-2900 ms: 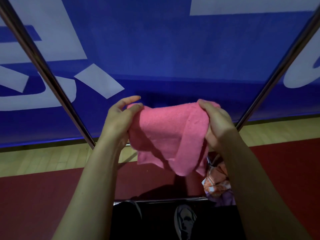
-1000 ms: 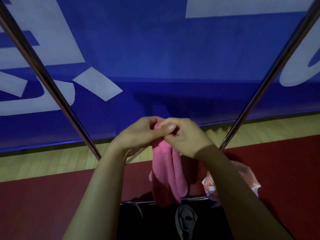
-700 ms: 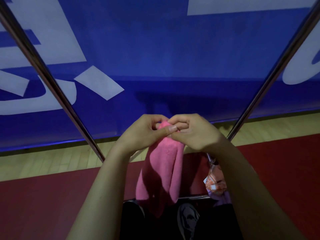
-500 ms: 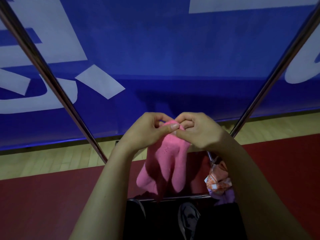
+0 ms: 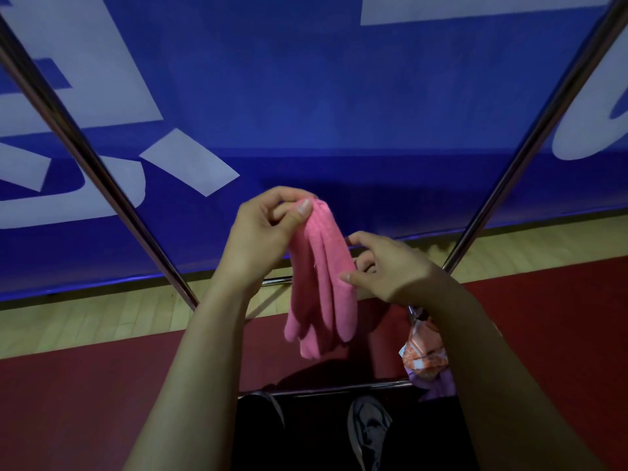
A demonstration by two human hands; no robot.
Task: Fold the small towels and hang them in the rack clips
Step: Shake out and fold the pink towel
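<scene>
The left hand pinches the top of a pink towel between thumb and curled fingers, holding it up in front of the body. The towel hangs down in several narrow folds, its lower ends loose above the red floor. The right hand is at the towel's right edge partway down, thumb and fingers curled and touching the cloth; whether it actually grips is hard to tell. Two metal poles slant up on either side, with a low crossbar beneath the towel. Behind stands a blue banner with large white lettering, cropped and unreadable. An orange-and-white cloth hangs under the right forearm.
</scene>
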